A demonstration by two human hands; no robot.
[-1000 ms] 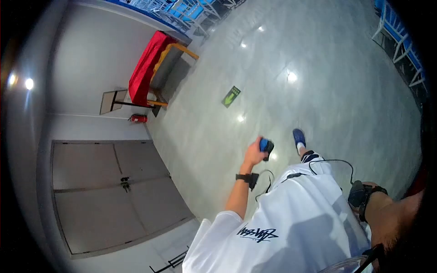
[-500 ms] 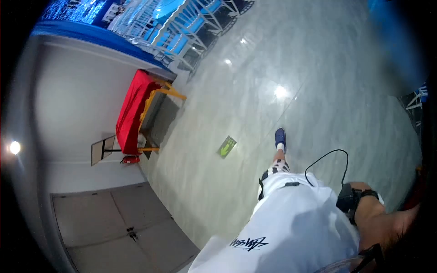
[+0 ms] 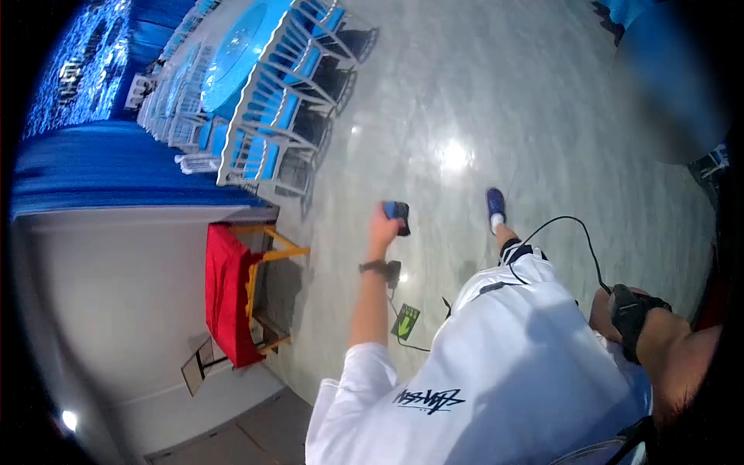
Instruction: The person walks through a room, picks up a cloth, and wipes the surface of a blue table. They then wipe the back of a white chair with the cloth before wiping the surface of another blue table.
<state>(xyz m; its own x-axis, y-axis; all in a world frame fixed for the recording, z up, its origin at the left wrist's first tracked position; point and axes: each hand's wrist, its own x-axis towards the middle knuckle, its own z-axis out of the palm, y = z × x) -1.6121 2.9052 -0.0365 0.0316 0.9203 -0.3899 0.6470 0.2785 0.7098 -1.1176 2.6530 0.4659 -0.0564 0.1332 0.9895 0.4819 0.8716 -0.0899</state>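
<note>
My left hand (image 3: pixel 383 229) is stretched out over the floor, its fingers closed around a small blue-and-black phone-like object (image 3: pixel 397 217). What kind of object it is cannot be made out. A dark strap with a small box (image 3: pixel 380 268) sits on that wrist, and a thin cable runs from it. My right hand (image 3: pixel 601 312) hangs low beside my white T-shirt (image 3: pixel 496 372), mostly behind a black wrist device (image 3: pixel 634 314); its fingers are hidden. A black cable (image 3: pixel 577 221) loops from near this device towards my waist.
White chairs with blue seats (image 3: pixel 271 124) surround a blue round table (image 3: pixel 236 54). A table with a red cloth (image 3: pixel 229 294) stands against the wall. A green arrow sign (image 3: pixel 406 321) lies on the shiny grey floor (image 3: pixel 434 101). A blurred blue shape (image 3: pixel 670 85) fills the upper right.
My left arm has come into view, holding the dark object. The view has turned, showing more of the blue chairs and less of the grey doors. My right arm remains low at my side.
</note>
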